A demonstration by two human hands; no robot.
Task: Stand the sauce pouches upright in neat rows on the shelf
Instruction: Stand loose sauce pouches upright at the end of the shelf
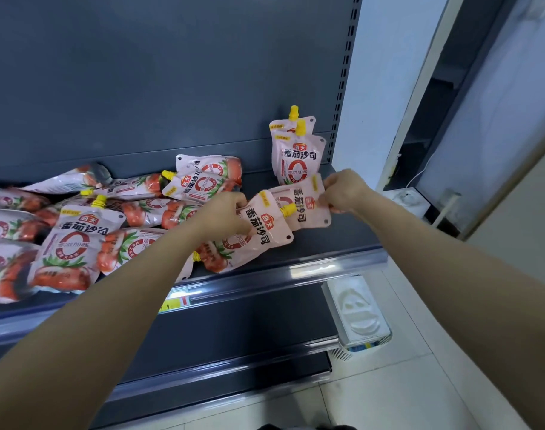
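Head cam: the left half of the dark grey metal shelf (311, 243) carries a loose heap of pink-white plastic sauce pouches with yellow spouts (75, 243), all lying flat and overlapping. Yellow price tag (175, 302) on the near shelf edge. Left hand (227, 215), fingers curled, grips the top corner of a tilted pouch (265, 231), spout pointing right, its bottom end down on the shelf. That spout overlaps a sideways pouch (306, 212) just to the right. Right hand (342, 190) pinches this one's right end, thumb and fingers closed on it. Far right, near the back panel: two upright pouches (299, 156), one behind the other, touching. White moulded tray (358, 308) on the floor, lower right.
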